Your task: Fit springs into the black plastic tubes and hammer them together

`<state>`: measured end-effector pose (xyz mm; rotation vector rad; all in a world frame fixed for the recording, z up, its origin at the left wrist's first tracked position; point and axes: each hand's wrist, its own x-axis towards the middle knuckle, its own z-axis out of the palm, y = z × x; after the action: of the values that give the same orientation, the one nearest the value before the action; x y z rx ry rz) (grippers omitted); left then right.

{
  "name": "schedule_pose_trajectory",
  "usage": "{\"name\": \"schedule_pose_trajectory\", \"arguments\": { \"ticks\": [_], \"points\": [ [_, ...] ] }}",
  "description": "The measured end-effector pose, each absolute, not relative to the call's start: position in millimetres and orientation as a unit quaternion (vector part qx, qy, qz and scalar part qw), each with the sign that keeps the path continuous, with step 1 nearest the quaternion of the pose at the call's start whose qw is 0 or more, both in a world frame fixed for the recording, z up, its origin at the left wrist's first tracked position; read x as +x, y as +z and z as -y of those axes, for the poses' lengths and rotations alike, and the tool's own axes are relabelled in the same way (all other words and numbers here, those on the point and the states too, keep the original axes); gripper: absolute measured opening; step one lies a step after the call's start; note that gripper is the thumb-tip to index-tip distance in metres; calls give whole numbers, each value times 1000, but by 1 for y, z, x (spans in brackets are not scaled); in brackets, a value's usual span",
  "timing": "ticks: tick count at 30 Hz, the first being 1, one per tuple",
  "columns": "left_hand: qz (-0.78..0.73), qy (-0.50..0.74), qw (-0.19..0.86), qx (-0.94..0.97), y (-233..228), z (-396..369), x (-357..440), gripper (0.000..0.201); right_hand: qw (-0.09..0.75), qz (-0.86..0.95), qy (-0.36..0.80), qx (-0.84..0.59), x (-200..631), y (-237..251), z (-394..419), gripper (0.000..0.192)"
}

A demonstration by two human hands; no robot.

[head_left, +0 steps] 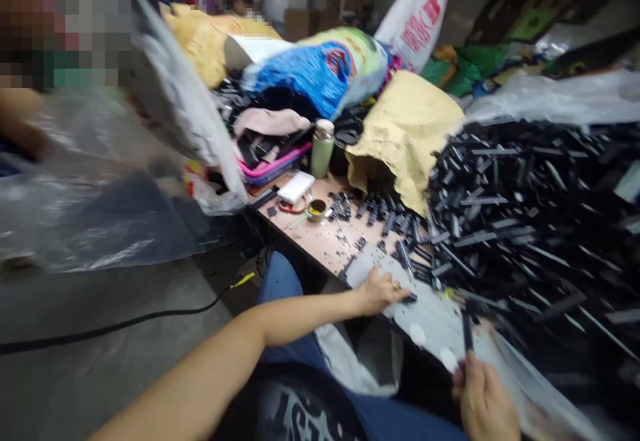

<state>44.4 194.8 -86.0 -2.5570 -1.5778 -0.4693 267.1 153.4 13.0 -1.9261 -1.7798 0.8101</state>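
Observation:
My left hand (381,290) rests on a grey board (430,317) at the table's near edge, fingertips touching a small black part (409,299). My right hand (484,402) is low at the right and pinches a thin black strip (467,331) that stands upright over the board. A large heap of black plastic strips (530,214) lies to the right of both hands. Rows of small black parts (380,211) lie on the table (320,237) beyond my left hand.
A yellow paper sack (405,134), a green bottle (323,147), a white box (296,187) and a small tin (317,210) stand at the back. A blurred person with a clear plastic bag (100,194) is at the left. A black cable (125,324) crosses the floor.

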Motion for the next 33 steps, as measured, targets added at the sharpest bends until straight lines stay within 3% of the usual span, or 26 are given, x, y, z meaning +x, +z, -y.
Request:
{"name": "schedule_pose_trajectory", "arguments": {
  "ticks": [7, 13, 16, 19, 21, 24, 26, 33],
  "points": [
    [539, -174, 6, -824, -92, -187, 44, 41, 273, 638, 262, -671, 261, 6, -140, 51],
    [542, -168, 19, -823, -91, -181, 51, 41, 79, 701, 170, -688, 258, -24, -137, 38],
    [545, -156, 25, -824, -91, -172, 66, 44, 140, 719, 160, -661, 253, -2, -133, 41],
    [549, -145, 19, -823, -94, -162, 80, 70, 211, 737, 174, -617, 234, 17, -129, 45],
    [547, -140, 7, -825, -98, -157, 84, 75, 175, 762, 168, -600, 217, 16, -127, 46],
    [532, -153, -4, -832, -104, -159, 81, 65, 4, 794, 163, -586, 198, 3, -127, 41],
    [521, -170, -12, -837, -102, -168, 77, 62, -52, 794, 171, -581, 199, -3, -129, 39],
    [548, -161, -57, -819, -67, -166, 82, 36, -3, 735, 79, -673, 267, -6, -162, 38]
  ]
}}
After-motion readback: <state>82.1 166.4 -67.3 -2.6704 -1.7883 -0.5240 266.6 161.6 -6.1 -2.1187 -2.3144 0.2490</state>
